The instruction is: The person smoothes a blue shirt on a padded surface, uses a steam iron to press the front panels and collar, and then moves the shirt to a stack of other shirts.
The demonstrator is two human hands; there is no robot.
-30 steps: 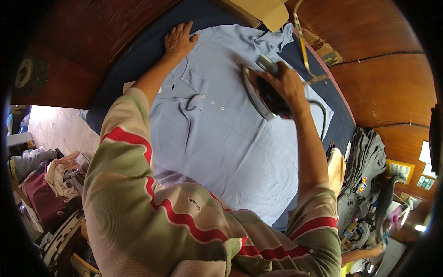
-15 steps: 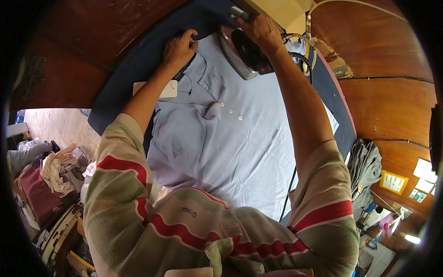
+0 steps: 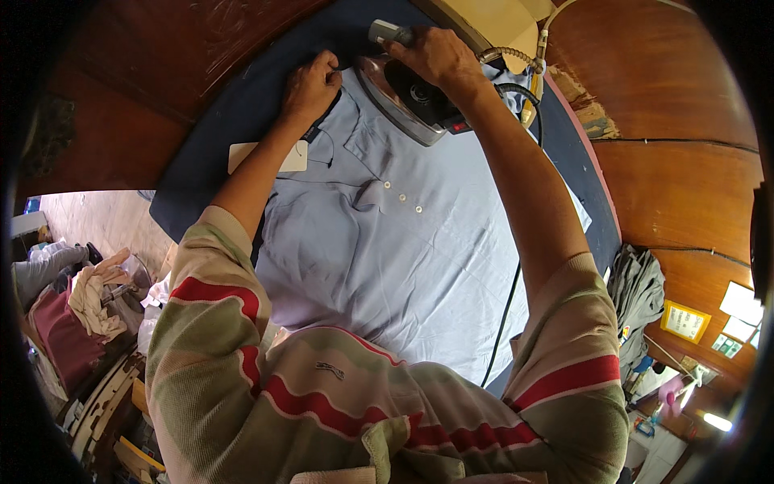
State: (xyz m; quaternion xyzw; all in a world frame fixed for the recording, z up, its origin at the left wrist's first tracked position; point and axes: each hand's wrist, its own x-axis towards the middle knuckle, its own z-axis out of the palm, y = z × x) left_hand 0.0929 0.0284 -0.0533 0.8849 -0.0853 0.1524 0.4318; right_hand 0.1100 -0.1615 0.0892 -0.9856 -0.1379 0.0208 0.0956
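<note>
Now, as seen from head cam:
Right hand (image 3: pixel 439 56): fingers wrapped round handle of iron (image 3: pixel 407 101), holding it.
Iron: sits on shirt's collar end, far side of desk, soleplate down, tilted a bit.
Left hand (image 3: pixel 310 85): fingers curled, pressing collar edge of shirt (image 3: pixel 387 242) flat, just left of iron.
Shirt: pale blue, buttoned, spread flat across dark blue desk (image 3: pixel 201 185) cover.
Cord (image 3: pixel 504 323): black, runs over shirt's right side twd person.
Card (image 3: pixel 266 157): small white rect. on desk, under left forearm.
</note>
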